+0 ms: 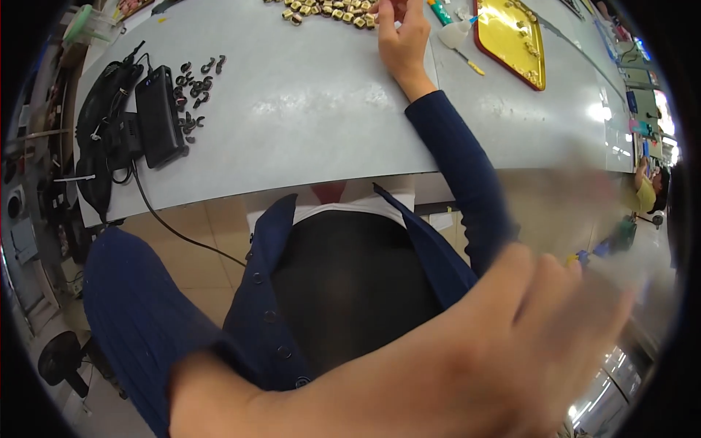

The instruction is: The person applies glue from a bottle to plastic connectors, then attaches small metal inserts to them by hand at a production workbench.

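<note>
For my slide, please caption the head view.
Right hand beside small gold pieces on the grey table; left hand blurred in the foreground.

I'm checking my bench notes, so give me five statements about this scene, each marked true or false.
1. The tray is yellow with a dark red rim. True.
2. The right hand is beside the gold pieces. True.
3. The black box lies right of the tray. False: it lies left of it.
4. The left hand rests on the table. False: it is off the table, blurred.
5. Black pieces lie inside the tray. False: they lie beside the black box.
</note>
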Demonstrator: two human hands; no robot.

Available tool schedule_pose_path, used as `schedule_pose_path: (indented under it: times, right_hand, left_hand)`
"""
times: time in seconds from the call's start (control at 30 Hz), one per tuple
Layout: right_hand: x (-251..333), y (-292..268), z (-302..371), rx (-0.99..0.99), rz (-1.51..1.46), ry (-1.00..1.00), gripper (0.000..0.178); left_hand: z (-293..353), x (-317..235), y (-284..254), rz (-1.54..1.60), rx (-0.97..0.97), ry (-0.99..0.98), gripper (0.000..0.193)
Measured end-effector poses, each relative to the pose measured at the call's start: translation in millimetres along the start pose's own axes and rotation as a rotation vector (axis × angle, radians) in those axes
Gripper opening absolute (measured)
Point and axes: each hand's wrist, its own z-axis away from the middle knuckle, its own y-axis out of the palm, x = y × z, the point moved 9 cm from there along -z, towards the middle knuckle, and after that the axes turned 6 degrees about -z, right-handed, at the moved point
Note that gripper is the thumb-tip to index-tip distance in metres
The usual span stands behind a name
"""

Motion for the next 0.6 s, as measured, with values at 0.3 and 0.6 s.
schedule_pose_path:
  times: [0.3,0.6]
  right_hand:
    - [1,-5,5,-0.036,-0.039,-0.036,0.013]
    - [-2,-12,7,-0.097,-0.018,-0.086,0.012]
  left_hand:
    - [32,-1,8,-0.343,0.096,-0.022,0.038]
    - [40,-2,12,-0.804,0.294,0.148,0.033]
